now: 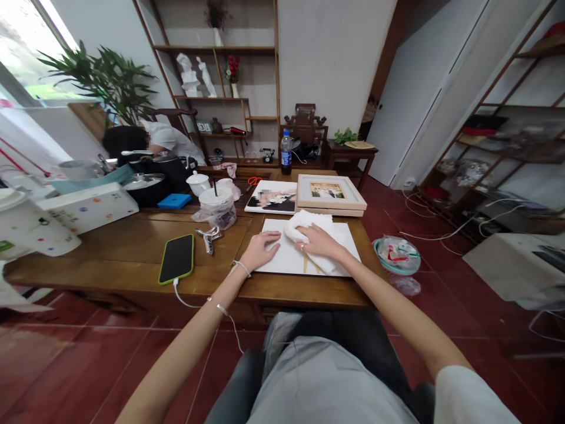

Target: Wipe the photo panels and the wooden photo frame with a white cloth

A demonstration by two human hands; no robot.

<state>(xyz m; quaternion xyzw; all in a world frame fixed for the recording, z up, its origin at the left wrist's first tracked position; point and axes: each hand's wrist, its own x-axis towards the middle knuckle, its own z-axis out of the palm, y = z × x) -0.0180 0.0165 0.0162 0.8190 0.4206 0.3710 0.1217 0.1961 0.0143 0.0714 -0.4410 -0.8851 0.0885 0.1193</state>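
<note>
A white flat panel (346,238) lies on the wooden table in front of me. My left hand (260,250) rests on its left edge, fingers stretched out and nothing held. Bunched under the fingers of my right hand (320,241) is a white cloth (326,262), pressed on the panel; part of the cloth hangs toward the near edge. Thin tan strips (305,263) show on the panel beside the cloth. Just behind the panel lie a photo print (289,203) and a pale wooden picture frame (353,197) with a photo in it.
Left on the table (229,282) lie a charging phone (176,259), a silver clamp-like item (209,237), a bagged drink cup (216,206) and a blue box (175,201). A bottle (286,153) stands behind. A lined waste bin (397,255) stands right. A person (172,141) leans down across the table.
</note>
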